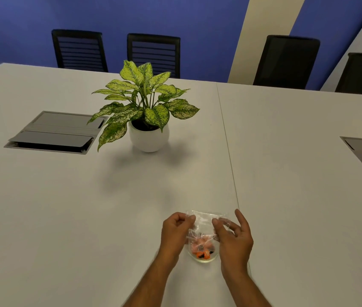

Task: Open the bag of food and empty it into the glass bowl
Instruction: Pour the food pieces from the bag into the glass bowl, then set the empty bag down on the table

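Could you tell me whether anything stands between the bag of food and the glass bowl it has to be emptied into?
Nothing visible does. Both the left hand and the right hand hold the clear bag directly over the glass bowl, and some orange and dark pieces already lie in the bowl.

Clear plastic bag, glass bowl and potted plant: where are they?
Clear plastic bag (pixel 205 220): head view, upper crinkled part.
Small glass bowl (pixel 204 259): head view, near rim.
Green leafy potted plant (pixel 146 100): head view, leaves.
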